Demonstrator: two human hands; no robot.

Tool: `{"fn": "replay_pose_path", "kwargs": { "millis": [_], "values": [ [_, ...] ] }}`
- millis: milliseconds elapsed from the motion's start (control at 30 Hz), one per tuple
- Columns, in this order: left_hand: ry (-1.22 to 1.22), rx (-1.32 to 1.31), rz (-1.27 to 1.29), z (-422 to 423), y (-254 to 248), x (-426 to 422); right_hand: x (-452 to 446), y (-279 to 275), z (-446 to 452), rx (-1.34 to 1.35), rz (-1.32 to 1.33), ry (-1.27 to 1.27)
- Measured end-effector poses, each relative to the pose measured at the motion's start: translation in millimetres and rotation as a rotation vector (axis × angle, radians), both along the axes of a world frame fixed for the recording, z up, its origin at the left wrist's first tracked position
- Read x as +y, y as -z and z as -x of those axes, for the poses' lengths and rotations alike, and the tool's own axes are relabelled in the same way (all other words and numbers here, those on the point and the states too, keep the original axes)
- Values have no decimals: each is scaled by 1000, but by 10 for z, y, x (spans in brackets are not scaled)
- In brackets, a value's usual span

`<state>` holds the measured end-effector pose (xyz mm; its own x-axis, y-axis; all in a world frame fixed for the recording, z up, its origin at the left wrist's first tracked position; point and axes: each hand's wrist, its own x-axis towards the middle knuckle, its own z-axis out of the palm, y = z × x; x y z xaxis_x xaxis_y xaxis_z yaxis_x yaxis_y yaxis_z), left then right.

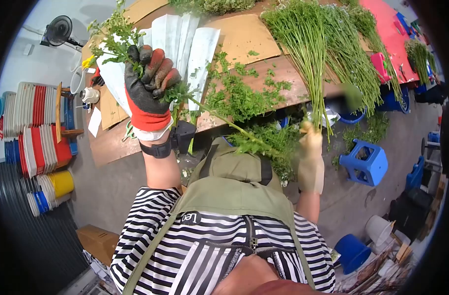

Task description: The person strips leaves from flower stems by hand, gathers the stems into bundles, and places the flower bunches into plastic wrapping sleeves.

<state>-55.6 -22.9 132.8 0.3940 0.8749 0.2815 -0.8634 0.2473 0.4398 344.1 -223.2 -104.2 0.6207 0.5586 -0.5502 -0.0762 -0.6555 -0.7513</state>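
Gloved fist grips a leafy stem over a littered table

The left hand (151, 81), in a black and red glove, is closed around a leafy stem (219, 118) above the near edge of the table (111, 152). Leafy growth (117, 37) shows beyond the fist; the stem's other end slants down in front of the apron (229, 191), towards the right hand (310, 147). That hand wears a pale glove and is blurred; whether it is gripping anything, I cannot tell.

Loose leaves (239, 96) lie scattered on the table between the hands. White sheets (173, 37) lie behind the left hand. A bundle (300, 49) of long green stems lies beyond the right hand, cut ends pointing towards it. A blue stool (364, 163) stands on the floor to the right.
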Motion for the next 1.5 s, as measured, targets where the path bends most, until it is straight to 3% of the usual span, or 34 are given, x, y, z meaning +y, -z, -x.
{"fn": "replay_pose_path", "kwargs": {
  "millis": [67,100,133,167,267,300,367,400,433,500,533,600,633,667,733,767,833,900,967,1000,1033,1067,1100,1133,1200,1267,1300,1333,1367,1433,1467,1500],
  "values": [
    [-148,126,134,-133,-40,-98,-9,-531,297,-377,113,-433],
    [-217,188,197,-214,-53,-120,5,-483,372,-477,5,-479],
    [-45,49,105,-272,12,-60,39,-470,437,-352,-233,-482],
    [-73,91,104,-328,55,-76,83,-464,526,-224,-467,-477],
    [-133,259,84,-563,163,-155,460,-1516,1109,111,-645,-552],
    [42,136,7,-658,236,-155,559,-1611,1238,184,-733,-593],
    [76,221,132,-859,278,-309,744,-1728,1438,364,-887,-642],
    [-165,613,-155,-977,210,-431,807,-1746,1414,338,-778,-700],
    [-414,992,-449,-1052,109,-540,839,-1900,1464,130,-597,-712],
    [-607,1142,-600,-1013,106,-544,844,-2165,1608,-20,-427,-777],
    [-592,1057,-533,-987,202,-487,814,-1998,1638,-164,-611,-796],
    [-317,519,-28,-946,258,-470,764,-1684,1608,-185,-637,-816],
    [-391,561,-64,-866,223,-421,735,-1549,1570,-194,-653,-824],
    [-463,602,-102,-736,182,-341,673,-1442,1514,-205,-486,-822],
    [-406,299,-93,-580,18,-239,585,-1176,1352,-265,-118,-824],
    [-371,343,-93,-466,14,-177,537,-1028,1274,-308,87,-826],
    [-268,260,-80,-469,88,-153,417,-968,1233,-410,-121,-655],
    [-188,244,-92,-670,162,-220,516,-1047,1229,-130,-407,-581],
    [-330,504,-188,-895,245,-389,675,-1331,1381,281,-786,-551],
    [-368,774,-321,-939,268,-445,713,-1456,1347,291,-885,-726],
    [-269,813,-99,-923,406,-505,766,-1583,1380,240,-745,-796],
    [-272,949,-185,-868,666,-549,818,-1710,1414,186,-606,-874],
    [-281,1099,-42,-902,585,-613,896,-1956,1467,-1,-250,-916],
    [-273,1233,110,-935,503,-678,929,-2238,1478,116,-141,-966],
    [-444,1157,-175,-733,975,-571,824,-2097,1555,135,-283,-955],
    [-347,888,-157,-515,788,-398,810,-1661,1605,176,-272,-1012],
    [-481,557,-72,-677,306,-487,734,-1362,1622,-221,-464,-1053],
    [-612,968,-285,-518,-27,-437,595,-1050,1612,-628,-650,-1062],
    [-671,960,-281,-379,-21,-226,483,-667,1564,-1045,-834,-1040],
    [-508,450,-318,-367,-181,-131,323,-570,1433,-282,-483,-841],
    [-529,462,-242,-348,-142,-143,269,-433,1347,-3,-454,-759],
    [-538,476,-160,-340,-55,-175,200,-299,1301,31,-437,-732]
  ]
}}
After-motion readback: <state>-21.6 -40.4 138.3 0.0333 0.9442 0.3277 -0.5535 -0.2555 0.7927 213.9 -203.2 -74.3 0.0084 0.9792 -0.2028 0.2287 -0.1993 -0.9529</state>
